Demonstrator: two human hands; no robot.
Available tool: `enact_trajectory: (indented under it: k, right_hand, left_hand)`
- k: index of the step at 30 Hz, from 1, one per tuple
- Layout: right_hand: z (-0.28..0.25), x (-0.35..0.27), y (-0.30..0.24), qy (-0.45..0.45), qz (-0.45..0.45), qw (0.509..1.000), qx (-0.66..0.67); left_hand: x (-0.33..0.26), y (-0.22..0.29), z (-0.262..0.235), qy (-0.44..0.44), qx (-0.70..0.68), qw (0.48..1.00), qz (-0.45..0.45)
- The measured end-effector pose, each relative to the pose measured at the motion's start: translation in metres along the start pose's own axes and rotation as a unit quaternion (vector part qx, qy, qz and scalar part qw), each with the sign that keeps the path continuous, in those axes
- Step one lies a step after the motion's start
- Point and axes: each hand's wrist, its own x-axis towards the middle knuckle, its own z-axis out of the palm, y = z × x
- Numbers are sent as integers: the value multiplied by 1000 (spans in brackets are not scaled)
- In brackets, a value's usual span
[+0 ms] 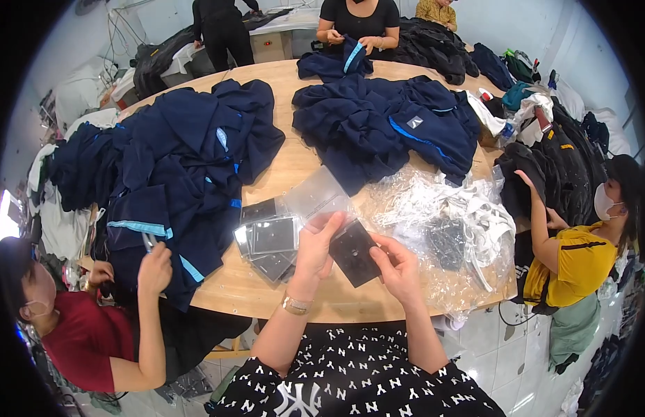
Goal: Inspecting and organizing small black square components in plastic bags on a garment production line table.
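My left hand (321, 240) pinches a clear plastic sleeve (317, 191) between thumb and fingers, its frosted sheet spread toward the table's middle. A flat black square card (354, 256) with a small pale mark at its centre is tilted between my hands. My right hand (397, 267) grips that card by its right edge, thumb on top. Its upper left corner meets the sleeve near my left fingers; whether it is inside cannot be made out. Just left of my left hand lies a loose stack of dark cards in clear sleeves (272, 236).
Navy garments with light-blue trim (176, 146) heap on the wooden table (270, 198) at left, with another navy heap (378, 125) beyond. A clear bag of white strips (447, 229) lies at right. Co-workers handle cloth around the table; one at left holds scissors (150, 241).
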Motion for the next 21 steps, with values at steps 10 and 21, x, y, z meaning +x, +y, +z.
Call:
enact_trajectory:
  k: [10,21]
  right_hand:
    - [19,8,19,202,-137,969,31]
    - [11,16,0,245,-158,957,7]
  left_hand:
    - [-19,-13,25,-20,-19,1000,11]
    - [-27,-11,20,-67,119,984,114]
